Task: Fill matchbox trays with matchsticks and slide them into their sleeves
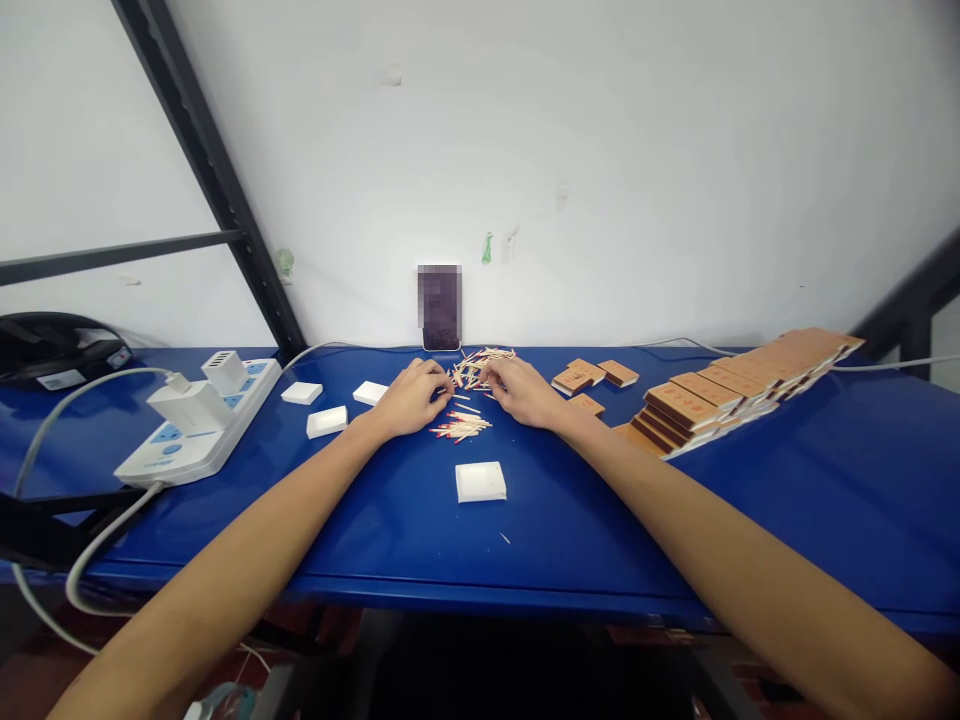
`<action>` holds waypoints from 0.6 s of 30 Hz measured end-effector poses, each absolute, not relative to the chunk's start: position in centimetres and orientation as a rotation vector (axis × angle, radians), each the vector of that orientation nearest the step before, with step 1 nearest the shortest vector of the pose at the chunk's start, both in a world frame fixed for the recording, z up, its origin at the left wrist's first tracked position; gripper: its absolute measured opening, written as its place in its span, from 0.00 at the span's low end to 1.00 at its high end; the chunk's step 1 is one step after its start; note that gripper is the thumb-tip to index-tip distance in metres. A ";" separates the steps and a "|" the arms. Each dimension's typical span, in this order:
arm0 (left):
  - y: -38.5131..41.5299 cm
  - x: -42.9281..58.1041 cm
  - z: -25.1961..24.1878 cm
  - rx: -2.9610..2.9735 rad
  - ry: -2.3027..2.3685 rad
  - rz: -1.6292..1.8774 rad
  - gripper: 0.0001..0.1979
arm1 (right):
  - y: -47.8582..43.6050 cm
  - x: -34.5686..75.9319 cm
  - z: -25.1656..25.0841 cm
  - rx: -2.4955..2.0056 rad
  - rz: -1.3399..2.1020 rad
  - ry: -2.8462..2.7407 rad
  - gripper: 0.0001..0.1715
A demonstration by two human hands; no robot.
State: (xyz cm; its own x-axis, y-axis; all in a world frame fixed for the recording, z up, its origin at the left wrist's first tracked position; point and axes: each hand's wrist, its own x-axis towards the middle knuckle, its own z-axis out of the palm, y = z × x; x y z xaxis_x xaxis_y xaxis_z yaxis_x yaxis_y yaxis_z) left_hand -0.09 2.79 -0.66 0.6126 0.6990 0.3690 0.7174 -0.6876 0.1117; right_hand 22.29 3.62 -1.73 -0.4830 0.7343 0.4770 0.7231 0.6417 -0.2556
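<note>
At the left edge of a loose pile of red-tipped matches (472, 370) is my left hand (414, 398), its fingers curled in toward the thumb. What lies between those fingertips is too small to make out. My right hand (523, 391) reaches the pile from the other side, thumb and fingers pinched on matches at its edge. A smaller bunch of matches (463, 427) lies just in front, heads mostly to the left. Closer to me sits a white matchbox tray (481, 482). Three more white trays, including one tray (327, 422), rest left of my left hand.
Several brown matchboxes (592, 372) lie right of my right hand, beside long stacked rows of matchboxes (739, 385). A power strip (202, 430) with plugged-in chargers stands left on the blue table (390, 540). A phone-like device (442, 310) leans on the wall.
</note>
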 end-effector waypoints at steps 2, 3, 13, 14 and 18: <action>2.7 -0.1 -0.6 -2.795 -1.209 -0.598 0.11 | 3.2 22.0 -1.6 -1.060 0.062 -2.310 0.13; 2.7 0.0 -0.6 -2.800 -1.205 -0.590 0.11 | 3.0 21.9 -1.5 -1.032 0.082 -2.314 0.13; 1.9 0.6 0.0 -2.822 -1.114 -0.441 0.17 | 3.1 23.1 -1.6 -1.349 -0.061 -2.327 0.17; 1.8 0.7 0.0 -2.821 -1.119 -0.404 0.18 | 3.1 23.1 -1.5 -1.366 -0.058 -2.348 0.17; 1.7 0.8 0.1 -2.808 -1.148 -0.324 0.20 | 2.9 23.0 -1.1 -1.386 -0.050 -2.398 0.16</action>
